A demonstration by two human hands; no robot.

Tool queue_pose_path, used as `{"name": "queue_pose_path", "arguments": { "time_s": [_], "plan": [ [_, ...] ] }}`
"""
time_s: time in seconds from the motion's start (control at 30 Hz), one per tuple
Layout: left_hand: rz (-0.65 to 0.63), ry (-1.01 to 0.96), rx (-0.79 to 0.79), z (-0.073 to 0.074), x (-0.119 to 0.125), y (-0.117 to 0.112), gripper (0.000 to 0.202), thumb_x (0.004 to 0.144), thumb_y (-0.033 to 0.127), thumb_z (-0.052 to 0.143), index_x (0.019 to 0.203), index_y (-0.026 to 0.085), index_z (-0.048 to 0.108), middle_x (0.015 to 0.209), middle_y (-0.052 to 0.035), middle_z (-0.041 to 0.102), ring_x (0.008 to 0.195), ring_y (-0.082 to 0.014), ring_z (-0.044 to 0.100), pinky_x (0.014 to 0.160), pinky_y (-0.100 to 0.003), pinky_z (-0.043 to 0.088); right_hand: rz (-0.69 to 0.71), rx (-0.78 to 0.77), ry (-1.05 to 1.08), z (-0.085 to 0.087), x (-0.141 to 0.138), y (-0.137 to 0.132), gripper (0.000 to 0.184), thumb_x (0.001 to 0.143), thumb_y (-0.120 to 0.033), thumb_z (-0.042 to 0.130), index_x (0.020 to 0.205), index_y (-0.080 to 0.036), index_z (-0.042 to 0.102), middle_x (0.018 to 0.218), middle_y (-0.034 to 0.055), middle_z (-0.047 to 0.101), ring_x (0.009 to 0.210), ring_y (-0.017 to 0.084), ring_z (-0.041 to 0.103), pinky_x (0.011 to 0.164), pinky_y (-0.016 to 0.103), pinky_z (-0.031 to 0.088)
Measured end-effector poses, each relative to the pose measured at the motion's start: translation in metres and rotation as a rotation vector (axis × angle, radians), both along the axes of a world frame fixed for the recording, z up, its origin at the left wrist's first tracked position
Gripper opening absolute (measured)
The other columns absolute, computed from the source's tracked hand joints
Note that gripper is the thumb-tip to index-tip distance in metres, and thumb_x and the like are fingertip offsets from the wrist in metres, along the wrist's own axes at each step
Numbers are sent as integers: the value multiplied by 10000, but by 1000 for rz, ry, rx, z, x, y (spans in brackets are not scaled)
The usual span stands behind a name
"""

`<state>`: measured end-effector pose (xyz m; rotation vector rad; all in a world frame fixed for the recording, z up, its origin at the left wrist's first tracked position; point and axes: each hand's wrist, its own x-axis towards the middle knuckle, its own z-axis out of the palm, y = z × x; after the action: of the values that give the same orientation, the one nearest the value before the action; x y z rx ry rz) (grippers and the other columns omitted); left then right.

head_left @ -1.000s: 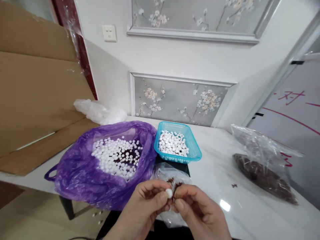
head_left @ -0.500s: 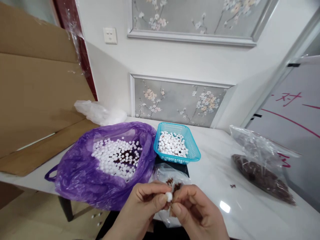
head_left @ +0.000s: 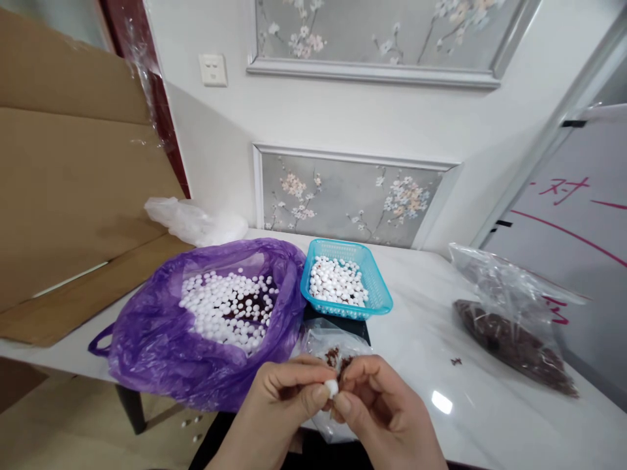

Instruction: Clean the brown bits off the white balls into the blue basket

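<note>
My left hand (head_left: 279, 411) pinches a small white ball (head_left: 332, 388) between thumb and forefinger, low in the middle of the view. My right hand (head_left: 382, 411) is closed against it, fingertips touching the ball; whether it holds something of its own is hidden. Just behind the hands lies a small clear bag (head_left: 333, 346) with dark brown bits in it. A purple plastic bag (head_left: 161, 346) full of several white balls lies open on the left. A turquoise basket (head_left: 379, 287) holding more white balls stands behind, on a dark block.
A white table (head_left: 441, 339) carries everything. A clear bag of dark brown pieces (head_left: 509, 326) lies at the right. A crumpled clear bag (head_left: 196, 222) and cardboard sheets (head_left: 73, 196) stand at the left. A few white balls lie on the floor (head_left: 193, 424).
Both hands stay together on the white ball; they have dipped slightly lower and the fingers have shifted a little round it.
</note>
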<state>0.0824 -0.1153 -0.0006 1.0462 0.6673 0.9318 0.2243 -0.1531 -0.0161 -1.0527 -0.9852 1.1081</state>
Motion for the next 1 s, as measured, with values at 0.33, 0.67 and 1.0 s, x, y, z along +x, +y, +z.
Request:
{"name": "queue_pose_path", "arguments": {
  "time_s": [0.33,0.67,1.0],
  "plan": [
    [57,-177,-232,1,5,-1,171,654,306,849,753,179,790,647,-12,667,608,-103,589,652,-213,503,96,18,205,4,-1,8,278,713,-375,814,833,-202,633,682,-40,602,571,93,573,548,190,450],
    [227,-235,-252,1,-7,9,260,586,242,893,805,153,784,756,-26,737,673,-84,649,682,-139,542,-208,51,-280,0,29,-2,195,898,-422,577,906,-239,645,661,-19,641,631,137,578,627,192,487],
    [488,-103,111,10,-23,41,175,623,242,860,773,190,785,678,7,744,636,-72,653,656,-120,526,-71,165,-1004,-19,17,8,270,947,-224,413,936,-249,682,849,33,719,704,192,671,669,258,508]
  ]
}}
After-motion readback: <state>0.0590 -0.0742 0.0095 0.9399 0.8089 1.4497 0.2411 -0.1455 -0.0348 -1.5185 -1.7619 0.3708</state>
